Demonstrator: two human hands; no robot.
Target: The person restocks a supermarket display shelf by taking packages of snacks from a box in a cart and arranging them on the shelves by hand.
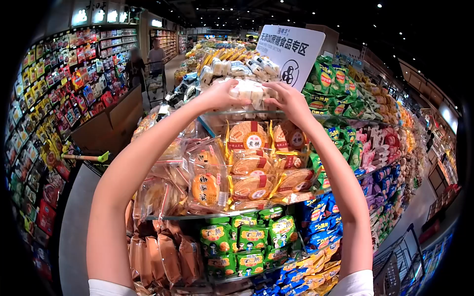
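My left hand (223, 94) and my right hand (288, 100) reach forward to the top tier of a snack display. Between them sits a cluster of small white wrapped snack packs (251, 93). The fingers of my left hand curl around its left side, and those of my right hand press on its right side. Some fingertips are hidden behind the packs. More white and dark packs (239, 68) lie just behind. Below my hands stand round biscuits in clear and yellow packaging (253, 138).
A white sign (294, 52) rises behind my right hand. Green chip bags (328, 84) fill the right side. Lower tiers hold green packs (252, 238) and brown packs (163, 254). Two people stand at far left near a shopping cart (156, 83); another cart (402, 261) is lower right.
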